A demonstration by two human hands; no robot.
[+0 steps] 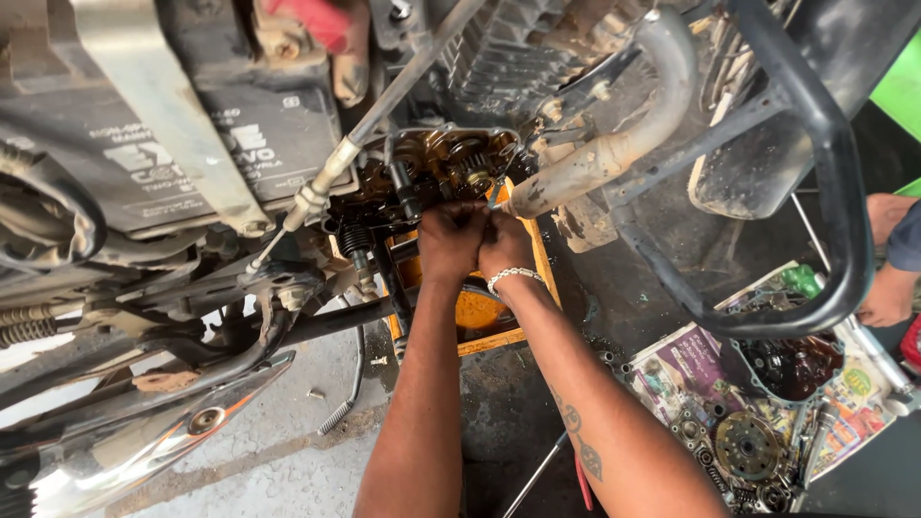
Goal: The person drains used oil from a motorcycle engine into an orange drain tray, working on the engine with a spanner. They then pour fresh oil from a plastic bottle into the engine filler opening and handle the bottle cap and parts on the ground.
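Observation:
Both my hands reach into the open side of a motorcycle engine (446,163), where oily gears and shafts show. My left hand (449,240) is closed with its fingers pressed against the lower edge of the opening. My right hand (504,245), with a white bead bracelet on the wrist, is tight beside it and pinches something small at the same spot. What the fingers hold is hidden. A rusty exhaust pipe (614,144) runs just right of my hands.
A yellow tray (470,317) sits under the engine. A removed engine cover (791,364) and a clutch gear (746,446) lie on printed paper at the right. A black crash guard (835,182) curves overhead. Another person's leg (892,269) is at the far right.

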